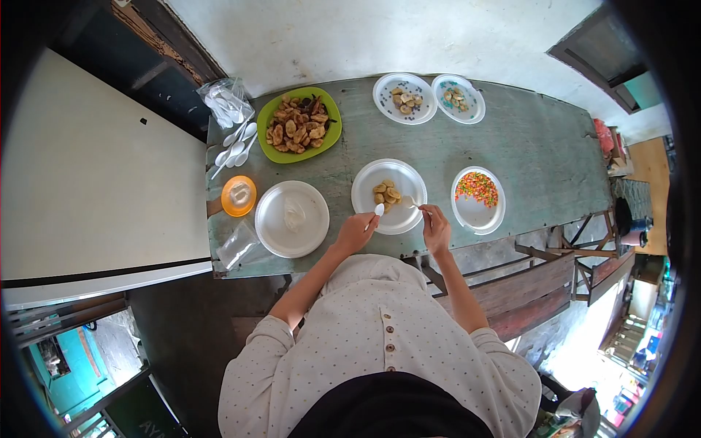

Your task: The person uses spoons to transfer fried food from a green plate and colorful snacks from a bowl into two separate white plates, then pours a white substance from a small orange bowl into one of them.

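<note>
A white plate [367, 182] in front of me carries a small heap of pale brown slices [387, 193]. My left hand [355, 232] is closed on a white plastic spoon [379, 209], its bowl over the plate's near rim. From the other side, my right hand [437, 230] pinches a second spoon [409, 201], whose bowl sits just right of the slices. To the left stands a white plate [274, 237] with a translucent whitish thing [294, 214] on it. On the right, a white plate [478, 219] holds small red, orange and green pieces [476, 188].
A green plate [334, 131] piled with browned pieces stands at the back left, beside several white spoons [235, 152] and a plastic bag [226, 102]. An orange dish [239, 196] sits at the left edge. Two patterned plates [427, 111] [478, 104] line the wall side.
</note>
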